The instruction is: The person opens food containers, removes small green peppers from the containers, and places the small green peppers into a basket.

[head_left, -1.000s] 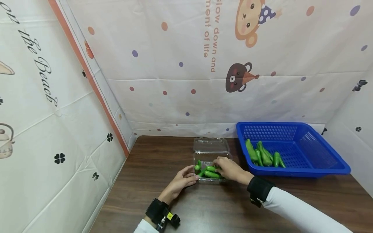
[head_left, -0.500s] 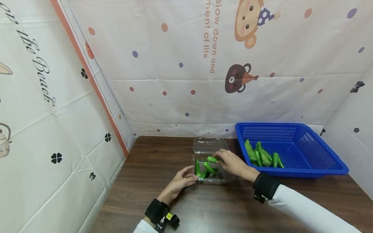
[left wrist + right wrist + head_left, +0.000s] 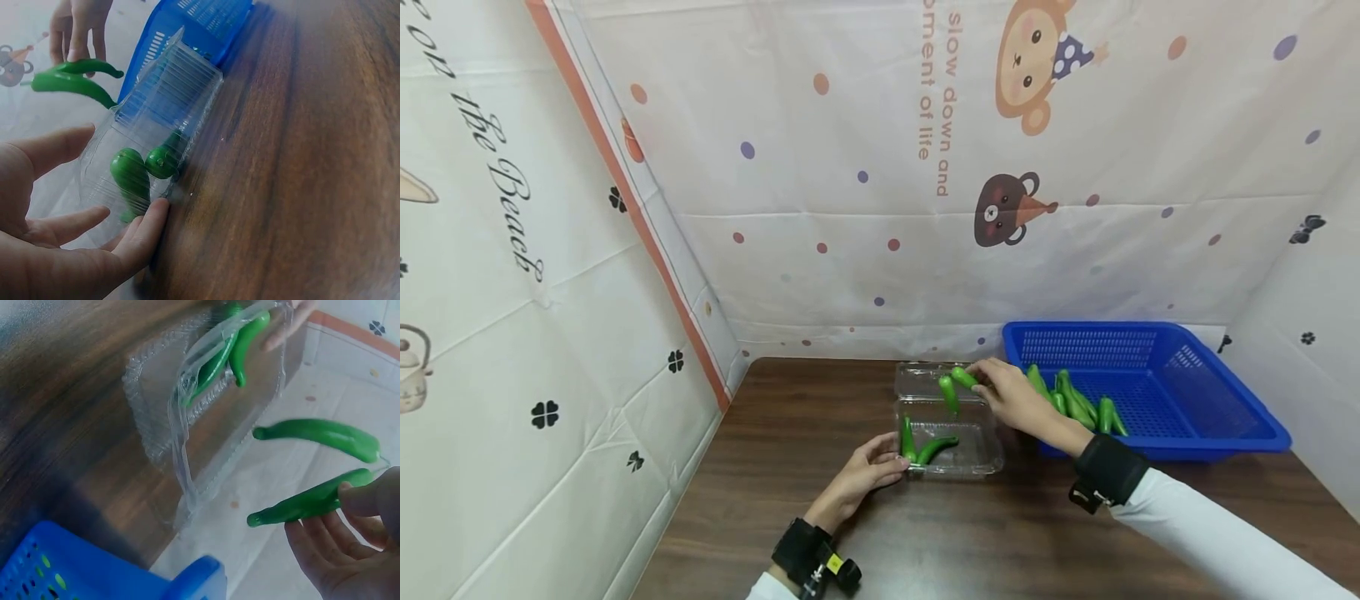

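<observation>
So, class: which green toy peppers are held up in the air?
The two green toy peppers gripped by the right hand; others lie in the clear plastic box or blue basket.

The left hand (image 3: 863, 477) rests low with fingers relaxed, while the right hand (image 3: 1018, 398) is raised, fingertips pinched together.

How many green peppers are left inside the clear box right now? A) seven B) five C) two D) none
C: two green peppers lie in the clear box, while the right hand holds two more peppers above the box's open lid; the left hand touches the box's near-left corner.
</observation>
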### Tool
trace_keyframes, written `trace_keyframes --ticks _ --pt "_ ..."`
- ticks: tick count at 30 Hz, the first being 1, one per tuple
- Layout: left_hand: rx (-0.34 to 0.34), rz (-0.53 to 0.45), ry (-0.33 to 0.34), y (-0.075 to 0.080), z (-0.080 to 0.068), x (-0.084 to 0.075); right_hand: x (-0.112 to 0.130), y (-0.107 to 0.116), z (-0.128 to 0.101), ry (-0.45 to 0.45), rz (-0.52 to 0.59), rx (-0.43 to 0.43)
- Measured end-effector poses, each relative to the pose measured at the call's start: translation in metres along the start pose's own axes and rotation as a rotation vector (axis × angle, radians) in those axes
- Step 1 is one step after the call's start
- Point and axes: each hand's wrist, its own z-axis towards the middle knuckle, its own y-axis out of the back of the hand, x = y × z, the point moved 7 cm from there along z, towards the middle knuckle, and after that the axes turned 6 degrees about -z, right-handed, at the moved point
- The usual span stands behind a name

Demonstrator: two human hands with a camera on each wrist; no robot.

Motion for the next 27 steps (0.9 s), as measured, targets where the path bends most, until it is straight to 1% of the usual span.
trace_keyframes --ticks 3,6,12,15,18,20,27 --pt "0.001 -0.002 -0.002 -0.001 0.0 0.0 -0.008 0.01 -0.002 -0.044 0.047 -0.025" --pt "0.003 -0.003 -0.001 -0.002 0.001 0.001 -0.017 0.023 -0.005 -0.111 0.082 -0.038" --pt "-0.002 -0.003 -0.004 0.001 0.001 0.002 -0.04 0.045 -0.007 -0.294 0.121 -0.011" --pt "-0.003 -0.002 -0.001 0.003 0.0 0.003 -0.053 0.053 -0.012 -0.355 0.14 0.006" --pt "-0.002 -0.004 0.004 0.002 0.001 0.003 -0.064 0.062 -0.02 -0.38 0.166 0.01" --pt "-0.003 -0.007 0.008 0.002 0.001 0.004 -0.07 0.068 -0.026 -0.387 0.164 0.009" --pt "0.005 -0.005 -0.001 0.001 0.002 0.002 -0.092 0.085 -0.042 -0.439 0.101 -0.013"
